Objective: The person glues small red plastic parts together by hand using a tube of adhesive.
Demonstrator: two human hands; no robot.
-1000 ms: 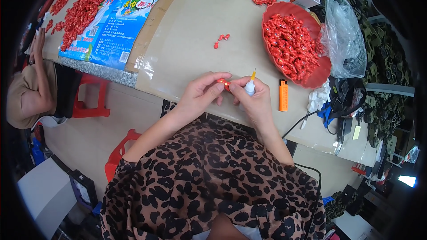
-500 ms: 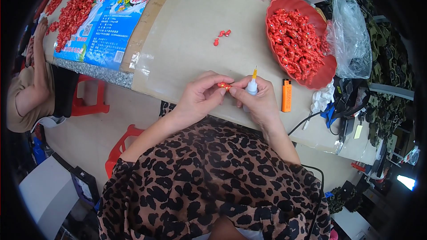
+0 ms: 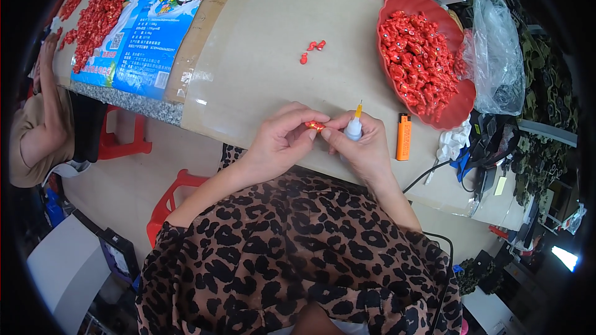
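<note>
My left hand [image 3: 277, 141] pinches a small red figurine [image 3: 315, 126] with gold markings between thumb and fingertips, above the table's near edge. Its far side is hidden by the fingers. My right hand [image 3: 367, 152] is closed around a small white glue-type bottle [image 3: 353, 129], whose yellow needle tip points up and away. The right thumb and forefinger also reach the figurine's right end. Beyond my hands lie a few loose red figurines [image 3: 312, 49]. A red scalloped bowl [image 3: 467, 111] heaped with similar pieces stands at the right.
An orange lighter [image 3: 403, 138] lies right of my right hand. Clear plastic bags [image 3: 498, 56] and a white crumpled tissue [image 3: 453, 141] are by the bowl. At far left, more red figurines [image 3: 105, 15] cover blue printed cardboard [image 3: 158, 37], near another person's arm [image 3: 53, 105].
The view has shifted slightly. Both hands have come a little nearer to me with the figurine and the bottle, and the figurine shows slightly turned. Both grips are kept.
</note>
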